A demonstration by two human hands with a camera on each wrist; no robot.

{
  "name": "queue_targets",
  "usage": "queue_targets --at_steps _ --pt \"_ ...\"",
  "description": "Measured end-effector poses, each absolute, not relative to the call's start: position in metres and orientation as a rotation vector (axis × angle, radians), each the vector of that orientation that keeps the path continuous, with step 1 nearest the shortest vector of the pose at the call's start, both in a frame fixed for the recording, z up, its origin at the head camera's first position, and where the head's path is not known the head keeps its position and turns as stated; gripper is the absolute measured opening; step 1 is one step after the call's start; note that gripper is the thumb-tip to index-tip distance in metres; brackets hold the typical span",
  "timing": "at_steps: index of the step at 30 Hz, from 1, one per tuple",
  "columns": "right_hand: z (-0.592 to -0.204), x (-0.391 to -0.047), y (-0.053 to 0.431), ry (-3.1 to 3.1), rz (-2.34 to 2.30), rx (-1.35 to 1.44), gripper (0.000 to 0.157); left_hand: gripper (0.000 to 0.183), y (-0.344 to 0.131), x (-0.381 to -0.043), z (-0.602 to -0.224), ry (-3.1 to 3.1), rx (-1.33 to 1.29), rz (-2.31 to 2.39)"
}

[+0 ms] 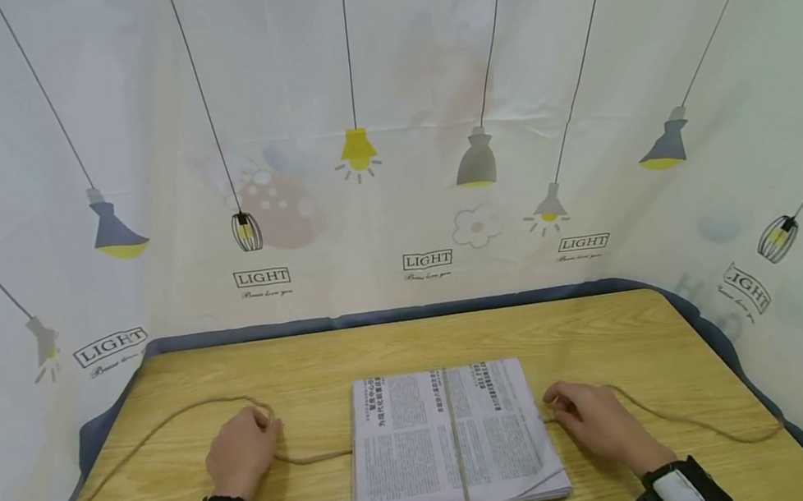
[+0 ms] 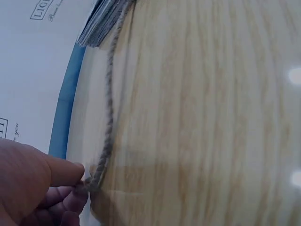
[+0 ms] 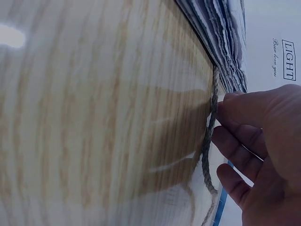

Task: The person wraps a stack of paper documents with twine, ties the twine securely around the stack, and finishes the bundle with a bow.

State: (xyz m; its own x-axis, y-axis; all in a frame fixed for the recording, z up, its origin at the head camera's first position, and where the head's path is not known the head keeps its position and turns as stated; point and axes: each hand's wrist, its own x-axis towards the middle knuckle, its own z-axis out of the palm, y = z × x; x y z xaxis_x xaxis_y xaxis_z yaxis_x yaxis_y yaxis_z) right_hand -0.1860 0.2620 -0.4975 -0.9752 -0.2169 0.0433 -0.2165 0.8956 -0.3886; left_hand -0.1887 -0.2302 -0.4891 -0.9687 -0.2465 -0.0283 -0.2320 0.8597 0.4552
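Rope (image 1: 455, 434) crosses the papers (image 1: 404, 465) once; its side lengths lie untied. Left hand (image 1: 243, 450) pinches one; right hand (image 1: 600, 422), fingers bent, meets the other (grip unclear).

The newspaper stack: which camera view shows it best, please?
The head view, because the newspaper stack shows its whole printed top there, with the rope across it. The left wrist view has only a small corner of it at the top; the right wrist view, only part of its layered edge at upper right.

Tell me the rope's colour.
The rope is light brown, showing best in the head view.
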Motion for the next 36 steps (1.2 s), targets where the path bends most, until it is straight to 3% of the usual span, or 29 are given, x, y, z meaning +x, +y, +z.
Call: queue_targets --at_steps 5,16,26,36 --pt "-0.498 -0.186 0.262 3.053 -0.622 -0.332 0.014 0.026 -0.228 -0.193 -0.490 -2.977 0.334 -0.832" --pt "-0.497 -0.185 0.264 3.052 -0.653 -0.283 0.014 0.058 -0.216 -0.209 -0.491 -2.772 0.178 -1.254" --pt "-0.487 -0.188 0.262 3.087 -0.708 -0.251 0.015 0.035 -0.174 -0.204 -0.448 -2.636 0.107 -1.564" --pt "-0.469 -0.197 0.222 3.032 -0.820 -0.305 0.017 0.023 -0.139 -0.196 -0.433 -2.592 -0.195 -1.629"
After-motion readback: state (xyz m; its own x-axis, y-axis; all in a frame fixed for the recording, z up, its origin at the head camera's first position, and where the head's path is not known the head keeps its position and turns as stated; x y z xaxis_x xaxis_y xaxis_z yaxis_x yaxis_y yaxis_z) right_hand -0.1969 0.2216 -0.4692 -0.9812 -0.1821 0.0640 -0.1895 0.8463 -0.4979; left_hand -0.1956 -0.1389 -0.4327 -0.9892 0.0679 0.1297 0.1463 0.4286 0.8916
